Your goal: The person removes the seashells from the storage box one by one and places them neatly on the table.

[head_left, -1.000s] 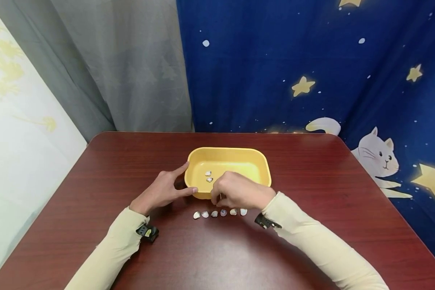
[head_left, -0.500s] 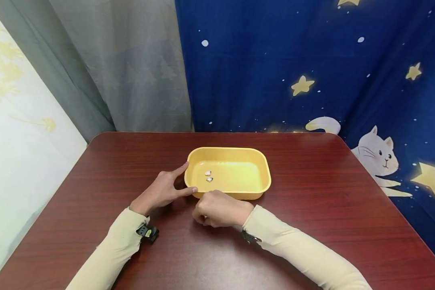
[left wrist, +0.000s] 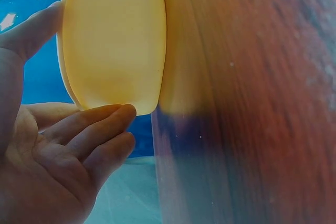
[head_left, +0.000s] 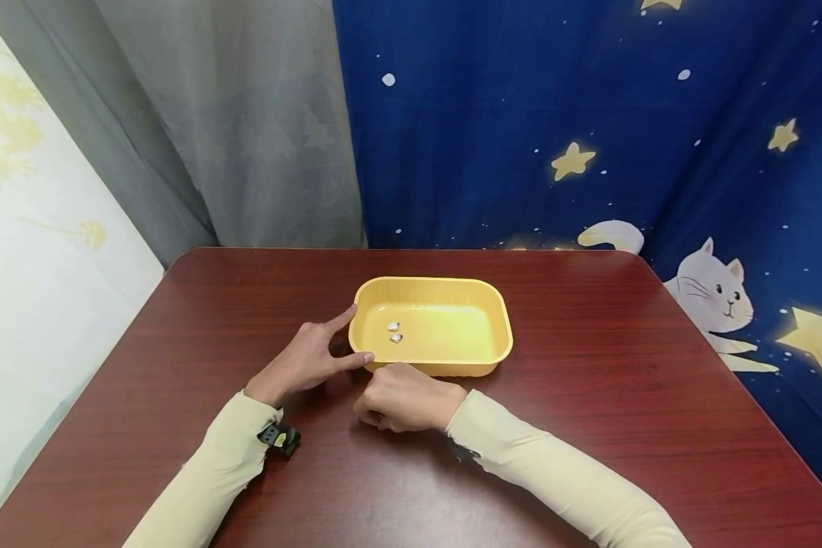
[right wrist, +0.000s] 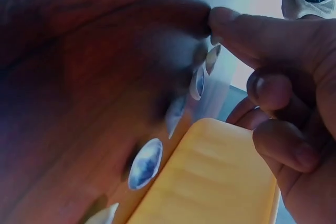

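Observation:
In the head view, a yellow plastic tray (head_left: 445, 368) stands on the table, with two small seashells (head_left: 393, 326) inside at its left. My left hand (head_left: 304, 361) spans the tray's left end, thumb at the front rim and forefinger at the left side; the left wrist view shows more fingers (left wrist: 107, 137) touching its wall. My right hand (head_left: 407, 397) is in front of the tray, low over the table. In the right wrist view, its fingertips pinch a mostly hidden seashell (right wrist: 214, 40) at the end of a row of several seashells (right wrist: 146, 164). The hand hides this row from the head view.
The dark red wooden table (head_left: 589, 365) extends around the tray. Behind it hang a grey curtain (head_left: 246, 137) and a blue curtain (head_left: 466, 137) with stars and a cat. Black wrist straps (head_left: 278, 438) sit on the cream sleeves (head_left: 212, 472).
My right hand has moved left and down from the tray's front rim to the row's left end, covering the row of seashells. My left hand and the tray have stayed put.

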Demonstrator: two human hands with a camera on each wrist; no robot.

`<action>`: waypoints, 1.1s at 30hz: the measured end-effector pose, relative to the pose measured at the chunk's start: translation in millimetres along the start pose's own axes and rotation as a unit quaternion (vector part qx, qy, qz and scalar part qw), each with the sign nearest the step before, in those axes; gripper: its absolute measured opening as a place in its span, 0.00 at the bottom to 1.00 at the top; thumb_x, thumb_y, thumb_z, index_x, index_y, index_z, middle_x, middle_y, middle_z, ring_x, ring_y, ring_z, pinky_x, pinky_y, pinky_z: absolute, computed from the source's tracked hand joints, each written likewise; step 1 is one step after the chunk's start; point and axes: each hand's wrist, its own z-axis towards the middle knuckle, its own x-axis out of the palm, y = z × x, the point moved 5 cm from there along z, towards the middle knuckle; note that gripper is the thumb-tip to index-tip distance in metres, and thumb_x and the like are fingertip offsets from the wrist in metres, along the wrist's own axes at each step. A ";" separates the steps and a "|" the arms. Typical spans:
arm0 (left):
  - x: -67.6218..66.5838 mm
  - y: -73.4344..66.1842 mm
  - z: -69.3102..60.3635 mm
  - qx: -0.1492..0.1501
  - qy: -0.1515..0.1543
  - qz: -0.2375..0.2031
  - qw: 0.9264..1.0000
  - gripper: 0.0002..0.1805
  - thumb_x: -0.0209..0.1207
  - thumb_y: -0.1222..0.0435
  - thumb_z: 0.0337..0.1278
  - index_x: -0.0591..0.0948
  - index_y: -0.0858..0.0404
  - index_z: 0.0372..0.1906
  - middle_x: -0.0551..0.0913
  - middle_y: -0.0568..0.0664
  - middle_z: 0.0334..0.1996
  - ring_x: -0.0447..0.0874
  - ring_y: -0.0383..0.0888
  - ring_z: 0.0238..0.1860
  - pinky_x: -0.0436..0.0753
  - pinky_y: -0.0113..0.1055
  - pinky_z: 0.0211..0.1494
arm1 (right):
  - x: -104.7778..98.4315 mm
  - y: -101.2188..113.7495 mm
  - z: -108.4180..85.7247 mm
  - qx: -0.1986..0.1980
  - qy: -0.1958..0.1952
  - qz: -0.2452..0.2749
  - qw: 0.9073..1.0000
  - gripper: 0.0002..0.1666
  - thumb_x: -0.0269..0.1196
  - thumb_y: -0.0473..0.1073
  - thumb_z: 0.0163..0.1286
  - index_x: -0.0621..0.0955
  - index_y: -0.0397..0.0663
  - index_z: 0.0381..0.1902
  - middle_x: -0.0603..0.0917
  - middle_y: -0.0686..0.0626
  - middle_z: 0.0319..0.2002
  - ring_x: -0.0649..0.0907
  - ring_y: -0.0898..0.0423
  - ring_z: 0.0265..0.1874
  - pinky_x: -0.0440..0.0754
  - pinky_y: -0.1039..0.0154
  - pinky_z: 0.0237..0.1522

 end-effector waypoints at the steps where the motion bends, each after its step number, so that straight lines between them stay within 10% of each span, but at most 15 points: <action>1: 0.0 0.3 -0.1 0.000 0.001 0.000 1.000 0.53 0.65 0.38 0.55 0.58 0.57 0.80 0.63 0.40 0.13 0.60 0.38 0.17 0.70 0.33 0.32 | -0.1 -0.5 -0.3 0.002 0.002 0.004 1.000 0.15 0.72 0.35 0.55 0.81 0.61 0.18 0.78 0.65 0.15 0.72 0.69 0.17 0.65 0.77 0.23; 15: -2.1 -0.9 0.8 0.003 -0.015 0.019 1.000 0.53 0.65 0.36 0.54 0.60 0.57 0.79 0.85 0.54 0.29 0.78 0.46 0.39 0.77 0.41 0.50 | -53.1 -42.9 -16.7 0.060 -0.020 0.045 0.997 0.12 0.73 0.35 0.54 0.83 0.59 0.22 0.83 0.62 0.21 0.80 0.63 0.25 0.78 0.67 0.32; 33: 1.0 2.2 1.1 -0.026 0.010 0.027 0.999 0.56 0.62 0.32 0.52 0.57 0.56 0.80 0.73 0.48 0.20 0.65 0.42 0.23 0.72 0.35 0.36 | -66.9 -116.2 -2.7 0.152 0.039 0.072 0.985 0.09 0.75 0.39 0.57 0.84 0.56 0.24 0.85 0.59 0.26 0.80 0.61 0.30 0.79 0.64 0.35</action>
